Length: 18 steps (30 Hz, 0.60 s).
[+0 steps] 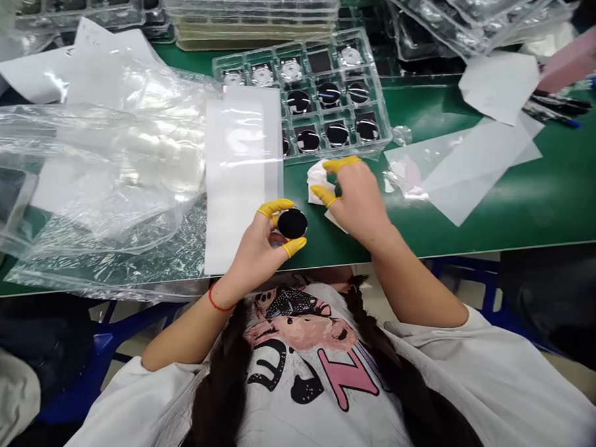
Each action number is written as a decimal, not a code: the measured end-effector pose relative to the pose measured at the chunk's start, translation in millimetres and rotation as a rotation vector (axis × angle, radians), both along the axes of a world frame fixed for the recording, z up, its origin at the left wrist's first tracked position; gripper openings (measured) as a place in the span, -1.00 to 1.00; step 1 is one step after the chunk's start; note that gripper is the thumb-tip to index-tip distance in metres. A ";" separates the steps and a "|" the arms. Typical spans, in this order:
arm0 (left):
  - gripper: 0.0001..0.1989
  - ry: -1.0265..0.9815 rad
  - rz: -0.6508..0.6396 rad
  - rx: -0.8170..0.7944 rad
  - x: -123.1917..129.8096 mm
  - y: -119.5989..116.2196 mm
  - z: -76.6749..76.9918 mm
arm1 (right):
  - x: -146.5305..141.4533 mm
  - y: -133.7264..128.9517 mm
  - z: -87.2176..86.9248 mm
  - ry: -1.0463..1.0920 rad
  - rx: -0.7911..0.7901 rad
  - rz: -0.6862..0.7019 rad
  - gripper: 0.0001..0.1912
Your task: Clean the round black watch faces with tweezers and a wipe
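Near the table's front edge, my left hand (262, 246) grips a round, glossy black disc (293, 223) by its rim, with yellow finger cots on the fingertips. To its right, my right hand (359, 198), also in yellow finger cots, hovers with thumb and forefinger spread apart and nothing visible between them. A small white cloth or tissue (316, 176) lies beneath its fingertips; I cannot tell whether they touch it. Just beyond both hands is a clear compartment tray (379, 118), with similar black discs in its nearer rows and clear round pieces in the far row.
White sheets (242, 186) and crumpled clear plastic bags (161, 150) cover the left of the green table (514, 207). Stacked clear trays (254, 21) stand at the back. Translucent sheets (463, 170), a pink block (574, 56) and pens (554, 110) lie at right.
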<state>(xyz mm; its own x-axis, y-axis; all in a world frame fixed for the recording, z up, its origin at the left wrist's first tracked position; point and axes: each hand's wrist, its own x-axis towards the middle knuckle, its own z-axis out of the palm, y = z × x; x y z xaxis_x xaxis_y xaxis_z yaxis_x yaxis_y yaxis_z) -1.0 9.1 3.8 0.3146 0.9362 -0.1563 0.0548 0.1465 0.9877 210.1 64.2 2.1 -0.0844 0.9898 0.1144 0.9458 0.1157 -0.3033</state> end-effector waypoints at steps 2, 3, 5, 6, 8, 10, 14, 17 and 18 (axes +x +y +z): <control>-0.45 -0.004 0.006 -0.001 0.6 -3.3 -1.7 | -17.8 -3.5 2.9 -0.082 -0.063 0.071 -0.78; -0.46 0.003 0.004 0.005 0.5 -5.2 -1.6 | -21.8 -7.7 5.2 -0.084 -0.064 0.123 -0.81; -0.48 0.048 -0.013 0.041 -1.2 -7.3 1.2 | -23.9 -20.2 9.3 0.059 0.058 0.257 -0.83; -0.49 0.092 -0.031 0.065 -2.8 -7.1 3.6 | -23.6 -27.3 10.0 0.166 0.151 0.346 -0.84; -0.51 0.182 -0.105 0.140 -7.2 -4.9 8.8 | -23.1 -39.9 6.5 0.268 0.267 0.542 -0.86; -0.54 0.275 -0.229 0.192 -10.8 -3.3 12.2 | -24.4 -47.8 -3.1 0.315 0.352 0.683 -0.84; -0.43 0.256 -0.235 0.113 -9.2 -6.2 8.0 | -27.8 -47.5 -26.4 0.407 0.452 0.568 -0.75; -0.27 0.096 -0.141 0.002 -5.5 -7.8 2.3 | -25.0 -45.0 -36.6 0.505 0.520 0.431 -0.51; -0.26 0.081 -0.135 -0.050 -5.2 -7.5 1.7 | -23.3 -45.9 -38.4 0.517 0.530 0.434 -0.50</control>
